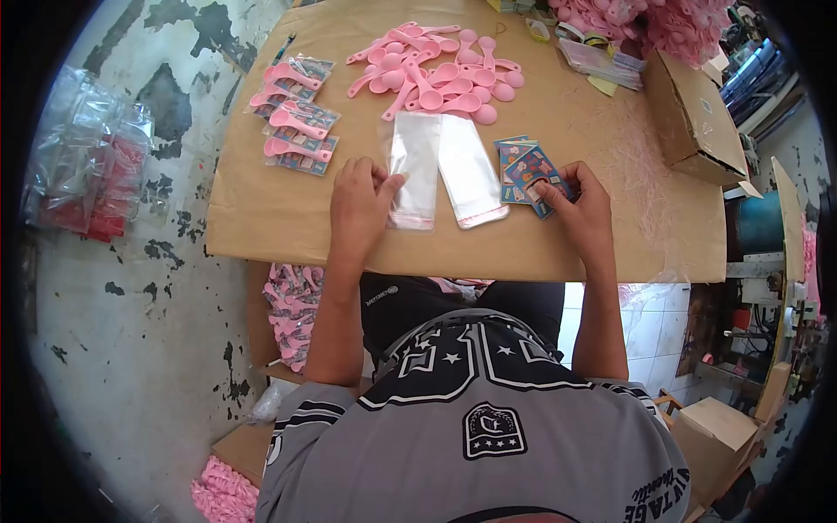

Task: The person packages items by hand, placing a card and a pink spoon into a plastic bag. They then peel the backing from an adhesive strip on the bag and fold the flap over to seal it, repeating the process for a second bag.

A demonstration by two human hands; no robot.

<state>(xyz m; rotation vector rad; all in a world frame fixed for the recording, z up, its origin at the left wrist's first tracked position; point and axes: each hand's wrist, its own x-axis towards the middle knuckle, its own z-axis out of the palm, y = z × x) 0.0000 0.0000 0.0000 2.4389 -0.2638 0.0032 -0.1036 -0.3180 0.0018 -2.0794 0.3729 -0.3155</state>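
Observation:
A clear plastic bag [414,170] lies flat on the brown table, its left edge pinched between the thumb and fingers of my left hand [362,196]. Just right of it is a stack of clear bags [471,170]. My right hand [580,205] has its thumb on a blue printed card [534,171], with its fingers curled at the card's right side. More blue cards [508,187] lie under and beside that one. Beyond the bags is a heap of pink spoons [432,74]. Packed pink spoons with cards [298,122] form a column at the left.
A cardboard box [693,113] stands at the table's right edge, near plastic packets [600,63] and a pink pile [671,26]. Pink strands are scattered on the right of the table. Clear bags [91,148] hang at the far left.

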